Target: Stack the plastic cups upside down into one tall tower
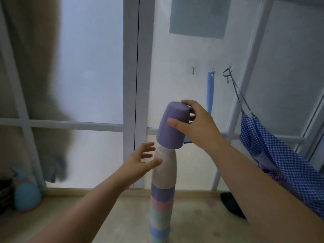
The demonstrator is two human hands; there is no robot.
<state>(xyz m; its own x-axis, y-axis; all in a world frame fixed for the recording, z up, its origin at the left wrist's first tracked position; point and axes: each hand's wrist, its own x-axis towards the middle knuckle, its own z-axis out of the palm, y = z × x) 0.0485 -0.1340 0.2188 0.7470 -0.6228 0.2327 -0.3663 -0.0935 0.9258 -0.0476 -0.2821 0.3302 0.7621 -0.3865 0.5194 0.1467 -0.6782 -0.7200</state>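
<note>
A tall tower of upside-down plastic cups rises from the bottom centre, with bands of blue, mint, pink and purple under a beige top cup. My right hand grips a purple cup, mouth down and tilted, its rim just over the beige cup's top. My left hand is beside the beige cup on its left, fingers spread, thumb touching its side.
A frosted glass door with white frames stands behind the tower. A blue checked cloth hangs on the right from a white rack. A blue toy figure sits at lower left. A dark object lies on the beige floor.
</note>
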